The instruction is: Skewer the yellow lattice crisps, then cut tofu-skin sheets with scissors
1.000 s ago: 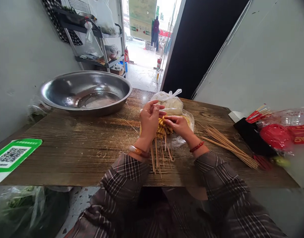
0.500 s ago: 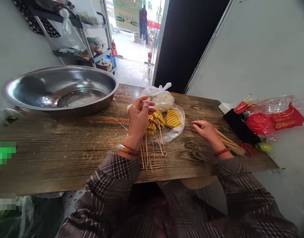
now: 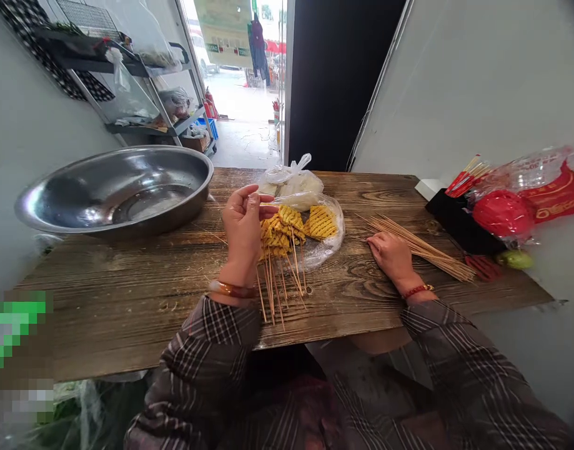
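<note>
My left hand (image 3: 243, 220) is raised over the left side of the yellow, ridge-cut food pieces on skewers (image 3: 280, 234). Its fingers are loosely bent and apart, and I see nothing in them. The skewered pieces lie heaped on a clear plastic bag (image 3: 321, 253), with their bare stick ends toward me. One yellow ridge-cut slab (image 3: 321, 223) lies at their right. My right hand (image 3: 392, 255) rests on the table, fingers curled in, beside a bundle of bare bamboo skewers (image 3: 422, 248). Whatever its fingers may hold is hidden.
A large steel basin (image 3: 186, 206) stands at the left of the wooden table (image 3: 141, 312). Behind the food lies a knotted plastic bag with pale contents (image 3: 296, 187). At the right are a black box (image 3: 465, 219), red packaging (image 3: 504, 214) and a green fruit (image 3: 515, 259).
My right hand has curled its fingers and come down on the table by the skewers. My left hand keeps its place over the food. The whole view has shifted slightly.
</note>
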A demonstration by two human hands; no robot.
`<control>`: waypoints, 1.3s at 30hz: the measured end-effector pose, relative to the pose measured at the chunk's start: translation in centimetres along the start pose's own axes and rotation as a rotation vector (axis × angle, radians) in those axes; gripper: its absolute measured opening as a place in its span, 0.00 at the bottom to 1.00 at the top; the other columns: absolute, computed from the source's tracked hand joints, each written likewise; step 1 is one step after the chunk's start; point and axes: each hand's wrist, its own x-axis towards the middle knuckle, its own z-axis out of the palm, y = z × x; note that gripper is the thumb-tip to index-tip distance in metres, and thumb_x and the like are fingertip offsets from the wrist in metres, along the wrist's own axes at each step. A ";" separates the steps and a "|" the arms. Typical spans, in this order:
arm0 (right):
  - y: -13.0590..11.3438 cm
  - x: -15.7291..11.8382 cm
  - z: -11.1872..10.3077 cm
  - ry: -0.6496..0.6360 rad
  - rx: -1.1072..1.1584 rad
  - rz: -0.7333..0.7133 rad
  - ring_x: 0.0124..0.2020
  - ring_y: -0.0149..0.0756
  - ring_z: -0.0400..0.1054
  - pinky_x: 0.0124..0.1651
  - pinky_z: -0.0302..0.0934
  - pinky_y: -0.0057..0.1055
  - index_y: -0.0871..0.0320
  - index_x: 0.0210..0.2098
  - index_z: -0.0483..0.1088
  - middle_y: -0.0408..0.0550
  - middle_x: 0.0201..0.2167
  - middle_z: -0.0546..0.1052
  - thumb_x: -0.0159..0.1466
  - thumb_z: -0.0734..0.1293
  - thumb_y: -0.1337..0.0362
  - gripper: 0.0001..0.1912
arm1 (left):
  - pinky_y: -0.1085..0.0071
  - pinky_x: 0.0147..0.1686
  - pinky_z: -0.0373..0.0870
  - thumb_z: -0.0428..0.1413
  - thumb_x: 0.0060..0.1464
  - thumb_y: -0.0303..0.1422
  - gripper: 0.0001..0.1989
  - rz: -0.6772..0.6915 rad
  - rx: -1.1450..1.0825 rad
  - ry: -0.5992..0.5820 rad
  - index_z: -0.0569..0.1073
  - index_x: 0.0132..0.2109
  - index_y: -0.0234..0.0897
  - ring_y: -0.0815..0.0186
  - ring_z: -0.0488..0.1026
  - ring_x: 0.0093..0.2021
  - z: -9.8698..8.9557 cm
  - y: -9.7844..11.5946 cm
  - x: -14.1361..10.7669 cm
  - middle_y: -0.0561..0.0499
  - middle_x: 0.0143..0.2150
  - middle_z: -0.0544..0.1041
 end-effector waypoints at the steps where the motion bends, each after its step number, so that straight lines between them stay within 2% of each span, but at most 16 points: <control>1: 0.0 -0.1 0.0 0.017 -0.010 -0.007 0.44 0.44 0.68 0.43 0.54 0.37 0.59 0.43 0.78 0.55 0.44 0.79 0.71 0.57 0.63 0.17 | 0.76 0.27 0.73 0.57 0.58 0.35 0.07 0.006 0.001 -0.001 0.71 0.43 0.39 0.72 0.76 0.26 -0.1 0.0 0.0 0.53 0.32 0.79; 7: -0.1 0.5 -0.3 0.173 0.008 -0.043 0.46 0.43 0.69 0.45 0.54 0.38 0.58 0.46 0.76 0.53 0.46 0.79 0.71 0.59 0.63 0.15 | 0.75 0.27 0.73 0.57 0.59 0.37 0.06 0.045 0.009 0.021 0.71 0.42 0.42 0.72 0.76 0.26 -0.4 0.3 0.2 0.53 0.32 0.79; 11: -1.5 2.1 -2.1 0.301 0.136 -0.032 0.44 0.42 0.71 0.45 0.57 0.38 0.59 0.46 0.75 0.54 0.43 0.80 0.73 0.57 0.61 0.16 | 0.74 0.28 0.73 0.56 0.59 0.36 0.05 0.071 0.018 0.038 0.71 0.42 0.43 0.72 0.76 0.26 -0.5 0.6 0.3 0.54 0.33 0.79; 14: -3.9 3.6 -4.6 0.373 0.319 -0.027 0.43 0.41 0.72 0.43 0.60 0.36 0.58 0.47 0.75 0.54 0.43 0.79 0.72 0.58 0.58 0.16 | 0.74 0.28 0.73 0.56 0.60 0.36 0.05 0.082 0.023 0.058 0.71 0.42 0.42 0.73 0.76 0.26 -0.5 0.8 0.2 0.54 0.33 0.79; 17: -6.9 5.0 -6.5 0.390 0.677 0.005 0.41 0.40 0.72 0.41 0.63 0.34 0.54 0.45 0.75 0.51 0.41 0.79 0.70 0.61 0.55 0.14 | 0.75 0.28 0.73 0.57 0.59 0.37 0.06 0.068 0.047 0.038 0.71 0.42 0.42 0.73 0.76 0.26 -0.3 0.6 0.1 0.54 0.34 0.79; 19: -8.5 5.8 -6.9 0.287 1.026 0.089 0.28 0.33 0.69 0.30 0.61 0.31 0.55 0.43 0.75 0.46 0.31 0.77 0.68 0.62 0.54 0.14 | 0.75 0.28 0.73 0.58 0.58 0.38 0.08 0.046 0.080 -0.017 0.72 0.43 0.41 0.73 0.76 0.26 -0.1 0.2 -0.1 0.53 0.34 0.80; 21: -9.4 6.5 -6.5 0.120 1.387 0.195 0.19 0.26 0.60 0.21 0.52 0.26 0.57 0.43 0.75 0.40 0.24 0.72 0.64 0.65 0.53 0.15 | 0.75 0.29 0.73 0.58 0.58 0.38 0.10 0.029 0.126 -0.092 0.73 0.45 0.40 0.72 0.77 0.27 0.2 -0.3 -0.4 0.52 0.34 0.80; 23: -9.7 7.0 -5.6 -0.037 1.664 0.289 0.15 0.22 0.56 0.16 0.45 0.23 0.58 0.41 0.74 0.37 0.22 0.69 0.59 0.70 0.51 0.18 | 0.74 0.31 0.74 0.58 0.58 0.39 0.12 0.015 0.185 -0.174 0.74 0.45 0.38 0.71 0.78 0.29 0.5 -0.9 -0.7 0.50 0.35 0.80; 26: -9.5 7.2 -4.3 -0.147 1.879 0.371 0.15 0.21 0.58 0.15 0.45 0.21 0.59 0.37 0.74 0.36 0.20 0.69 0.51 0.74 0.51 0.21 | 0.73 0.33 0.74 0.58 0.58 0.41 0.13 -0.016 0.292 -0.273 0.75 0.44 0.36 0.70 0.78 0.31 0.9 -1.5 -1.0 0.49 0.37 0.80; 31: -8.9 7.1 -3.4 -0.130 1.989 0.393 0.15 0.21 0.61 0.14 0.50 0.19 0.61 0.34 0.75 0.37 0.20 0.70 0.48 0.77 0.53 0.21 | 0.71 0.36 0.74 0.56 0.57 0.41 0.15 -0.037 0.494 -0.359 0.76 0.45 0.35 0.67 0.78 0.35 1.6 -1.5 -0.9 0.46 0.40 0.81; 37: -8.2 6.8 -4.1 -0.032 2.079 0.357 0.16 0.21 0.62 0.16 0.53 0.19 0.60 0.35 0.75 0.36 0.20 0.71 0.50 0.76 0.54 0.19 | 0.70 0.34 0.67 0.56 0.55 0.36 0.13 0.011 0.968 -0.704 0.78 0.44 0.35 0.67 0.73 0.33 4.3 -0.7 0.2 0.49 0.35 0.80; 39: -8.0 6.6 -4.1 -0.010 2.091 0.352 0.16 0.21 0.62 0.16 0.53 0.19 0.59 0.35 0.75 0.36 0.20 0.71 0.50 0.76 0.54 0.18 | 0.71 0.34 0.65 0.55 0.53 0.33 0.10 -0.012 1.072 -0.767 0.78 0.40 0.35 0.67 0.70 0.31 5.6 -0.8 0.4 0.51 0.31 0.78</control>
